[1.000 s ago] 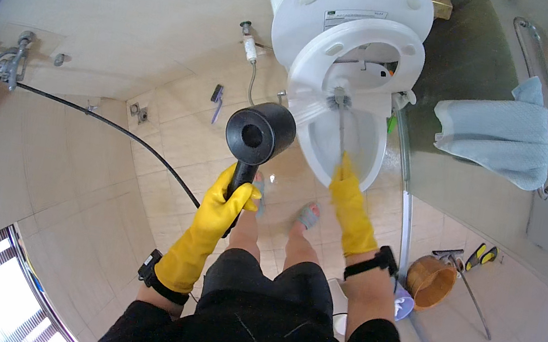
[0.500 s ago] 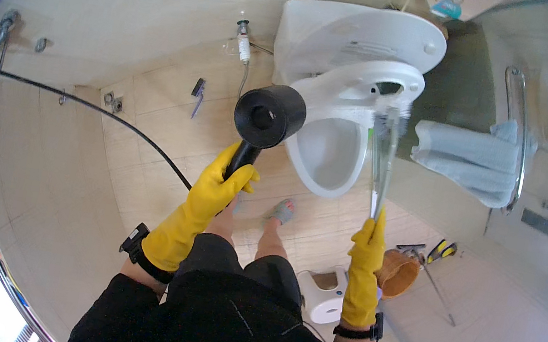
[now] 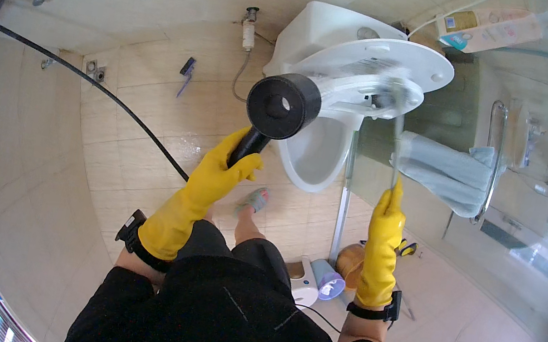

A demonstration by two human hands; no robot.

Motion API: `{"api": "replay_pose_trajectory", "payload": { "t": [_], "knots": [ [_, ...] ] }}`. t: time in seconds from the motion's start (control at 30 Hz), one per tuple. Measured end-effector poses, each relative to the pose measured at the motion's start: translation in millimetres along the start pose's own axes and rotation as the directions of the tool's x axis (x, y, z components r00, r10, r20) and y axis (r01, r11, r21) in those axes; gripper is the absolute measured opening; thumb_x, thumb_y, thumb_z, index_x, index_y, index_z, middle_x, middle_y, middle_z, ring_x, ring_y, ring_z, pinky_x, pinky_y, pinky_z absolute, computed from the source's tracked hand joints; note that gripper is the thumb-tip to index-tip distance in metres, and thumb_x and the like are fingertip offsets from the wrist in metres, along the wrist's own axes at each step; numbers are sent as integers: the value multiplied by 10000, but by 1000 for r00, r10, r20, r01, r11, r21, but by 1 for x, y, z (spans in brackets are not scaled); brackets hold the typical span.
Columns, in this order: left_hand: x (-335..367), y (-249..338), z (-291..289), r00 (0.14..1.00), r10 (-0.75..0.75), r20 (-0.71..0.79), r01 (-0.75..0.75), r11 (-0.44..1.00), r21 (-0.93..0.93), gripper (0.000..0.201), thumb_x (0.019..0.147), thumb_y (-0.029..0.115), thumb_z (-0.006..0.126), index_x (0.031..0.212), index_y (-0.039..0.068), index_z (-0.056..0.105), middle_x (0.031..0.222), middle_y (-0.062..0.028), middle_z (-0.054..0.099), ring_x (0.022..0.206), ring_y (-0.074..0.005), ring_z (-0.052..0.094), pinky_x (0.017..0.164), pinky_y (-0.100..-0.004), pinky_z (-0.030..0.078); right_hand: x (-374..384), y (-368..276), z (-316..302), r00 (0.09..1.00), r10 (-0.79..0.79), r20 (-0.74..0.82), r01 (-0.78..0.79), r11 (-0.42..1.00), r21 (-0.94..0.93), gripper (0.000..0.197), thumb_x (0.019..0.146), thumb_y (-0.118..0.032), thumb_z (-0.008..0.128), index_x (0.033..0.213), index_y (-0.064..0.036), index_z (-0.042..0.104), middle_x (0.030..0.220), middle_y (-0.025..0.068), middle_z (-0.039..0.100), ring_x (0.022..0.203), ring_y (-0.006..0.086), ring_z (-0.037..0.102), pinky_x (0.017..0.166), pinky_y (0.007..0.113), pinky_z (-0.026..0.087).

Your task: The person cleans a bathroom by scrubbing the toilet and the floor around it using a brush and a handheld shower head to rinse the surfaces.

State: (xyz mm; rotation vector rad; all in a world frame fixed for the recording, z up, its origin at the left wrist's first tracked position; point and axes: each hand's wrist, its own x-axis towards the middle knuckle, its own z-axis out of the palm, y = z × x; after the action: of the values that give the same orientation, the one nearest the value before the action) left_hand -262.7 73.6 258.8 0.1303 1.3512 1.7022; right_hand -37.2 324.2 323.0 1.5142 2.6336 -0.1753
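My left hand (image 3: 219,171), in a yellow rubber glove, is closed round the handle of a black, cup-like cylinder (image 3: 283,107). Its round, dark opening faces up. My right hand (image 3: 385,244), gloved the same way, grips the thin pale handle of a brush (image 3: 396,137). The brush head is smeared by motion and lies over the right end of the raised toilet seat (image 3: 356,94); whether it touches is unclear. Behind the seat stands the raised lid (image 3: 423,62). The white toilet bowl (image 3: 317,153) is below, partly hidden by the black cylinder.
A light blue towel (image 3: 440,173) hangs on a metal rail right of the toilet. A black hose (image 3: 106,92) crosses at left; a small squeegee-like tool (image 3: 188,70) lies on the tiles. A purple-rimmed bin (image 3: 331,283) and brown basket (image 3: 350,262) stand beside my right forearm.
My right hand has moved forward and the brush head has blurred near the seat's right end. My left hand still holds the black cylinder. The whole view has shifted and tilted.
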Motion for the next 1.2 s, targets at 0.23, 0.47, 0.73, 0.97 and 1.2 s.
{"api": "replay_pose_trajectory", "payload": {
  "t": [0.23, 0.47, 0.73, 0.97, 1.2],
  "knots": [
    [7, 13, 9, 999, 8, 41, -5, 997, -80, 416, 944, 129, 579, 1317, -6, 455, 917, -77, 645, 731, -120, 592, 684, -249, 494, -11, 17, 24, 977, -208, 48, 211, 974, -76, 445, 980, -263, 464, 1416, -271, 376, 707, 220, 633, 639, 416, 619, 537, 498, 473],
    [12, 13, 12, 992, 50, 112, -45, 998, -47, 405, 937, 120, 589, 1297, -13, 461, 922, -86, 647, 749, -129, 597, 702, -258, 498, -45, -7, 56, 961, -188, 203, 187, 982, 23, 430, 976, -286, 452, 1402, -262, 408, 740, 225, 638, 656, 421, 617, 574, 525, 470],
    [17, 1, 17, 985, 139, 101, -125, 983, -137, 307, 955, 137, 543, 1221, -9, 492, 937, -99, 634, 730, -144, 588, 701, -269, 493, -92, -16, 67, 921, -87, 380, 22, 985, 172, 438, 969, -315, 449, 1397, -227, 420, 840, 250, 649, 748, 455, 612, 670, 542, 473],
    [23, 11, 1, 986, 67, 155, -43, 987, -156, 432, 944, 129, 583, 1325, -7, 431, 978, -100, 637, 791, -133, 599, 736, -265, 504, -101, -6, 54, 978, -121, 168, 92, 982, 167, 444, 958, -225, 501, 1396, -186, 438, 947, 236, 649, 810, 416, 623, 693, 455, 504],
    [19, 1, -33, 997, 9, 80, -3, 997, -76, 287, 962, 140, 545, 1222, 24, 506, 912, -68, 651, 734, -121, 607, 693, -256, 500, -30, -25, -7, 995, 98, -14, -90, 958, 272, 526, 952, -120, 498, 1455, -190, 359, 956, 193, 648, 755, 324, 638, 649, 346, 513]
  ]
}}
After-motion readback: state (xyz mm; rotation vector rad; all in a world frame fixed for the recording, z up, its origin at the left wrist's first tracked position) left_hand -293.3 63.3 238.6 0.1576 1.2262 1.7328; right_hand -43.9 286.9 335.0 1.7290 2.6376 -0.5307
